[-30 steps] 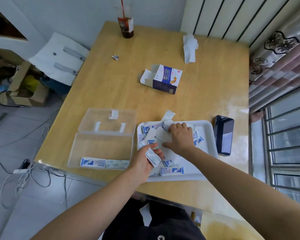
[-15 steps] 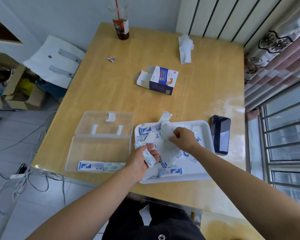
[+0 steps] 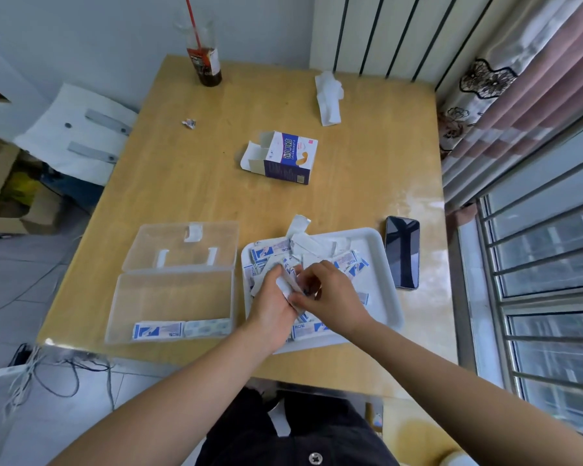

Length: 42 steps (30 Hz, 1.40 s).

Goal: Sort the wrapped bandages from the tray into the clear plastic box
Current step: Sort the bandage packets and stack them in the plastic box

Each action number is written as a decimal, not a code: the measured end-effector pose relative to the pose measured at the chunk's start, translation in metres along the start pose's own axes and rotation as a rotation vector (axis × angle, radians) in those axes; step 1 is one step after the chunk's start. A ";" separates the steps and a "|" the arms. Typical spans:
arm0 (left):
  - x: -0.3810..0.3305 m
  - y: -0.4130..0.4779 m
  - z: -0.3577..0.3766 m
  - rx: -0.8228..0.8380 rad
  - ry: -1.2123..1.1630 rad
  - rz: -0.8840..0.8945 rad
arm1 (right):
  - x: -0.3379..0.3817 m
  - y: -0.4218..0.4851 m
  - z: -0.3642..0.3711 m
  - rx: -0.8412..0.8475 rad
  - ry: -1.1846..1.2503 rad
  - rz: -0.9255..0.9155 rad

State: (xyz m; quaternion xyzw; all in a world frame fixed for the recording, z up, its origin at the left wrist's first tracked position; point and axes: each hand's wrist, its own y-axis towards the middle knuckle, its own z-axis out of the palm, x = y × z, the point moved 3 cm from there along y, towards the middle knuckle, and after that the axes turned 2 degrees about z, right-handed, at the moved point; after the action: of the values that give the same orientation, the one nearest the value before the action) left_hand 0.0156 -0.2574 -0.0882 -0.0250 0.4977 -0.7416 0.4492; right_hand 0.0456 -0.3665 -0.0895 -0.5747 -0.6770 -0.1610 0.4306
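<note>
At lower centre, the left hand [image 3: 272,309] is gripping a few wrapped bandages [image 3: 286,284] over the tray [image 3: 379,287], while the right hand [image 3: 332,294] is pinching the same bundle, its fingers curled. Left of the tray, the open clear box [image 3: 169,294] is holding two more.

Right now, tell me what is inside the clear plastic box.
Two wrapped bandages lie along the near wall of the box: one blue-printed, one pale. Anything beneath them is hidden.

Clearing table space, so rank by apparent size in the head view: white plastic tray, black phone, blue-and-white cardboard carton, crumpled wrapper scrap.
1. White plastic tray
2. Blue-and-white cardboard carton and black phone: alike, carton farther, so unranked
3. Crumpled wrapper scrap
</note>
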 end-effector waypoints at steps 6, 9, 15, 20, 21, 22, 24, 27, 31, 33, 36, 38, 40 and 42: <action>0.001 -0.009 -0.001 0.084 0.010 0.045 | -0.002 -0.006 -0.005 0.079 0.016 -0.050; 0.001 -0.013 0.000 0.146 0.023 0.076 | 0.002 -0.009 -0.004 -0.002 -0.076 -0.091; 0.003 -0.010 -0.003 0.083 0.027 0.061 | 0.010 -0.013 -0.005 -0.025 -0.101 -0.072; 0.005 -0.011 -0.006 0.023 0.050 0.011 | 0.007 -0.012 -0.006 -0.002 0.077 0.027; 0.006 -0.011 -0.006 0.013 0.052 0.010 | 0.005 -0.012 -0.007 0.003 0.109 0.057; 0.007 -0.011 -0.007 -0.005 0.057 0.022 | 0.004 -0.012 -0.007 0.012 0.133 0.084; 0.009 -0.009 -0.011 -0.061 0.064 0.058 | 0.002 -0.011 -0.009 0.022 0.243 0.150; 0.007 -0.007 -0.014 -0.105 0.045 0.080 | 0.001 -0.008 -0.016 -0.036 0.492 0.200; 0.002 -0.009 -0.015 -0.138 0.032 0.068 | -0.006 -0.006 -0.031 -0.194 0.427 0.243; -0.001 -0.009 -0.014 -0.127 0.038 0.069 | -0.014 -0.007 -0.036 -0.232 0.353 0.344; -0.002 -0.009 -0.014 -0.103 0.043 0.068 | -0.023 -0.010 -0.032 -0.026 0.430 0.575; -0.001 -0.009 -0.013 -0.074 0.073 0.054 | -0.021 -0.014 -0.024 0.127 0.546 0.615; 0.001 -0.009 -0.012 -0.055 0.119 0.037 | -0.017 -0.011 -0.023 0.124 0.646 0.582; 0.000 -0.009 -0.013 -0.056 0.161 0.034 | -0.017 -0.005 -0.031 0.074 0.657 0.547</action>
State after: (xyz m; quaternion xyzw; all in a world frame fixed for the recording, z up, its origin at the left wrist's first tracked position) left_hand 0.0036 -0.2469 -0.0878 0.0305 0.5528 -0.7194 0.4194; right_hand 0.0532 -0.4012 -0.0836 -0.6354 -0.3321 -0.1910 0.6704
